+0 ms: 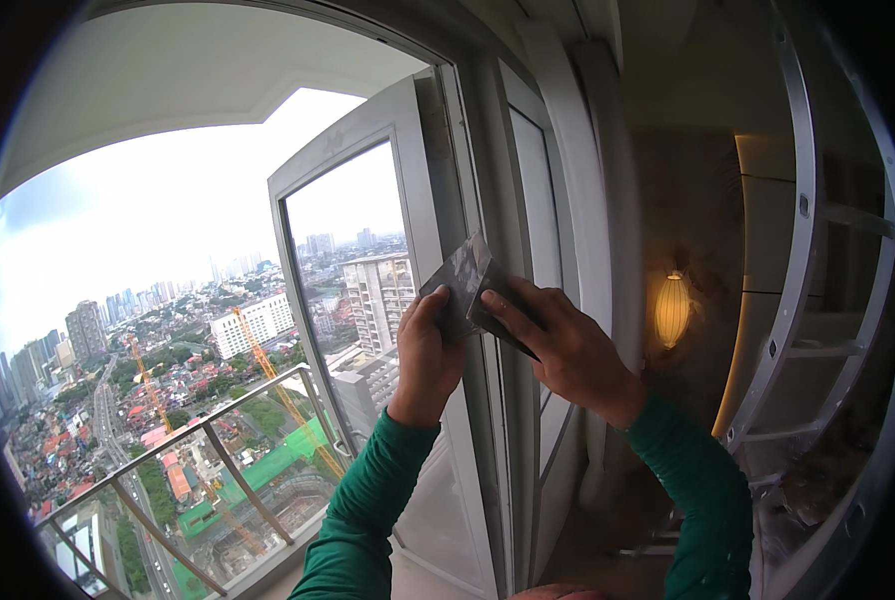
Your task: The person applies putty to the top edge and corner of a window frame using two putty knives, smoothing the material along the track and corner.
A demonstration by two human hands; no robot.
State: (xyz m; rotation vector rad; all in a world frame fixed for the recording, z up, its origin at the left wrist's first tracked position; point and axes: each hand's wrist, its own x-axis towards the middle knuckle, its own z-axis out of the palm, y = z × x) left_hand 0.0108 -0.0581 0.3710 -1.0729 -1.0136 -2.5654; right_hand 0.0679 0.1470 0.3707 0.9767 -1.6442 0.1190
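Note:
In front of the door frame, both my hands are raised close together. My left hand (431,362) pinches a dark grey flat piece (457,287) with pale smears, thumb on its face. Against its right edge lies a darker flat piece (498,283), gripped by my right hand (580,352) with the fingers across it. The two pieces touch along an upright edge; whether they are separate scrapers or one folded sheet I cannot tell. Behind them stands the pale grey door frame (488,420), with a glazed door (413,130) swung outward to the left.
Beyond the door, a balcony railing (213,440) overlooks a city far below with cranes. An aluminium ladder (808,200) stands at the right, near a glowing lantern-shaped lamp (673,310). A pale window panel (533,180) adjoins the frame.

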